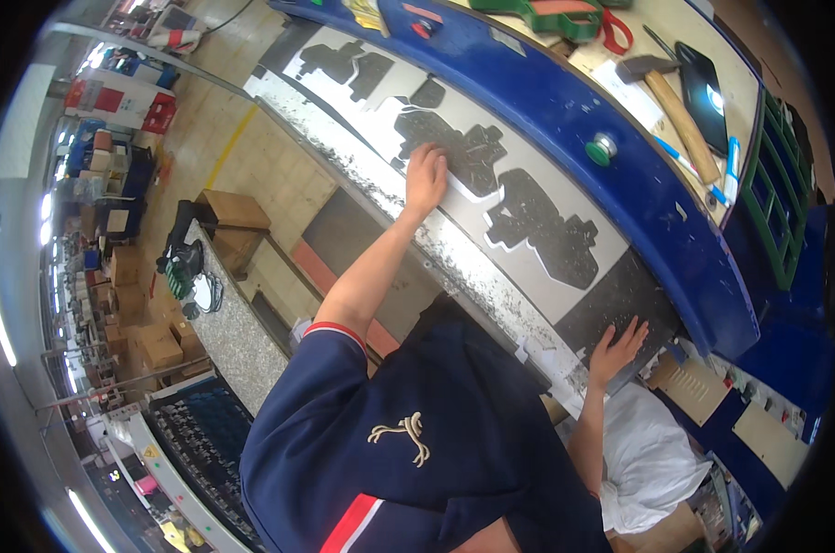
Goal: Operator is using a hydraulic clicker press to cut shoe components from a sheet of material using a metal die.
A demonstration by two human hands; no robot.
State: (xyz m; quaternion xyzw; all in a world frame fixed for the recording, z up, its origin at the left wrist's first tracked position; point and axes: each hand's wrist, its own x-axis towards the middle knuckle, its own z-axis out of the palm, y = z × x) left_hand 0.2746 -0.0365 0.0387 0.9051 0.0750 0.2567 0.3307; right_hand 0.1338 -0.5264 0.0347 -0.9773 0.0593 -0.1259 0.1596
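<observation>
A long pale sheet [526, 152] lies along the machine bed, with several dark, irregular outlines in it. They look like cut-out openings over the dark bed [611, 300]. My left hand [426, 182] rests over the sheet's near edge, its fingertips at the middle dark outline [477, 157]. Those fingers lie close together and rather flat, holding nothing I can see. My right hand [617, 352] is open with spread fingers, on or just above the dark bed near the sheet's right end.
A curved blue machine beam [537, 78] with a green-capped knob [602, 149] runs behind the bed. On the ledge beyond lie a hammer [680, 115], a black phone [701, 97] and blue pens. Below my right hand is a white bag [652, 452]. A speckled table [237, 336] stands left.
</observation>
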